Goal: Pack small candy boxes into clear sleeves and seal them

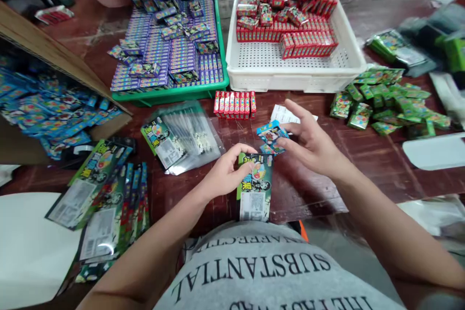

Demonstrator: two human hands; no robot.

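My left hand [227, 172] is closed on the top edge of a clear plastic bag with a green printed header card [254, 186], holding it upright at the table's near edge. My right hand [308, 143] pinches a small blue box [271, 136] between thumb and fingers, just above the bag's mouth. The other fingers of that hand are spread. A row of small red boxes [235, 104] lies on the table just beyond both hands.
A green tray [174, 93] holds purple boxes; a white perforated basket [290, 70] holds red boxes. Green boxes [385, 101] lie at the right. Empty bags [181, 138] are stacked centre left, filled bags [105, 198] at left, and a cardboard box of blue boxes [47, 106] at far left.
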